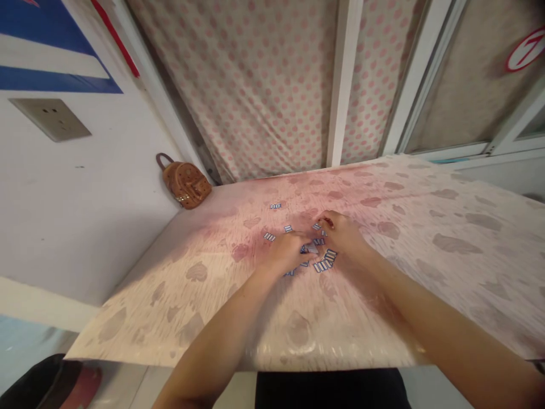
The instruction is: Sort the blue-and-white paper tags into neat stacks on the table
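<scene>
Several small white pieces with blue edges [326, 261] lie in loose clusters on the patterned tablecloth [196, 295], around both hands. My left hand [287, 250] is over the middle of them, its fingers closed round a small pale piece with blue on it [312, 248]. To the right and slightly farther off, my right hand [338, 227] has its fingers curled inward beside another small white-and-blue piece [316, 226]. What the right fingers hold, if anything, is hidden. One short row of pieces [275, 206] lies apart, beyond my left hand.
A small brown backpack-shaped bag [187, 183] leans at the table's far left corner, by the white wall [119, 199]. A dotted curtain [264, 85] hangs behind the table. Below left, a dark and red object [55, 380] is near the floor.
</scene>
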The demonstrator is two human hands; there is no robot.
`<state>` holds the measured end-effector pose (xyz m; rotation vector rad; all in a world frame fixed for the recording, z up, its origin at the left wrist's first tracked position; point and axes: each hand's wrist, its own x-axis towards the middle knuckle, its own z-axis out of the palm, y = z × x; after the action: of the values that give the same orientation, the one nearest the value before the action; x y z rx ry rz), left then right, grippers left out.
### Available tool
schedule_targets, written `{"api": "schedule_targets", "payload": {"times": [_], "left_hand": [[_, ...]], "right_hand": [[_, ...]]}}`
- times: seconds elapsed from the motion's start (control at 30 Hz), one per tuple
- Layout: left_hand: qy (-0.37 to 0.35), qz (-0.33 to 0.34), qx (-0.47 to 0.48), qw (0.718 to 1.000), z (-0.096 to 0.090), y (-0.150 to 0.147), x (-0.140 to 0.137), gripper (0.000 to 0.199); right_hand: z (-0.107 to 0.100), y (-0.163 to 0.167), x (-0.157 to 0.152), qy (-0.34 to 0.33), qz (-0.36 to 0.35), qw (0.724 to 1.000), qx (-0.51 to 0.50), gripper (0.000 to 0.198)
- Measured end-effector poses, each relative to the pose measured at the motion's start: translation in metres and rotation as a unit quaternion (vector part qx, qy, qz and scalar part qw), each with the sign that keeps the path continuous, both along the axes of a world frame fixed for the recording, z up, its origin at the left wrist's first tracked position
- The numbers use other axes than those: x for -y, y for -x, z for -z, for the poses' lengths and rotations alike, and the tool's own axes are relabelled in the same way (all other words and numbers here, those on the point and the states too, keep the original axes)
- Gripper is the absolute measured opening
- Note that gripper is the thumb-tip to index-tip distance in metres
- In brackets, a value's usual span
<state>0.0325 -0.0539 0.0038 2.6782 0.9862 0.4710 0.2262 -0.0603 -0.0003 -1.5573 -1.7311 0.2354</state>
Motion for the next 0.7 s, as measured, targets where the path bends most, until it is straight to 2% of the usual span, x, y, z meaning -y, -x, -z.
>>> {"api": "schedule_targets", "payload": {"times": [0.2, 0.27, 0.33, 0.43, 0.5, 0.6, 0.7], "left_hand": [[-0.011, -0.028, -0.01, 1.0, -0.008, -0.003, 0.008, 0.017], [-0.005, -0.053, 0.028, 0.998, -0.006, -0.003, 0.004, 0.02], [0.015, -0.082, 0.12, 0.989, 0.0, -0.002, -0.003, 0.021], [0.097, -0.111, 0.291, 0.945, 0.01, 0.001, -0.016, 0.019], [0.165, -0.122, 0.361, 0.91, 0.016, 0.002, -0.022, 0.021], [0.22, -0.133, 0.409, 0.875, 0.019, 0.002, -0.025, 0.023], [0.249, -0.129, 0.426, 0.86, 0.017, 0.001, -0.025, 0.028]], "right_hand": [[0.0, 0.002, 0.002, -0.013, -0.004, 1.0, -0.012, 0.022], [0.0, 0.001, 0.001, -0.019, -0.011, 0.999, -0.025, 0.02], [0.001, 0.0, 0.0, -0.018, -0.036, 0.998, -0.054, 0.019], [0.005, 0.001, -0.004, -0.003, -0.096, 0.989, -0.113, 0.021], [0.01, 0.002, -0.007, 0.018, -0.143, 0.975, -0.167, 0.021], [0.02, 0.006, -0.011, 0.066, -0.195, 0.95, -0.236, 0.016], [0.026, 0.008, -0.014, 0.078, -0.189, 0.944, -0.26, 0.013]]}}
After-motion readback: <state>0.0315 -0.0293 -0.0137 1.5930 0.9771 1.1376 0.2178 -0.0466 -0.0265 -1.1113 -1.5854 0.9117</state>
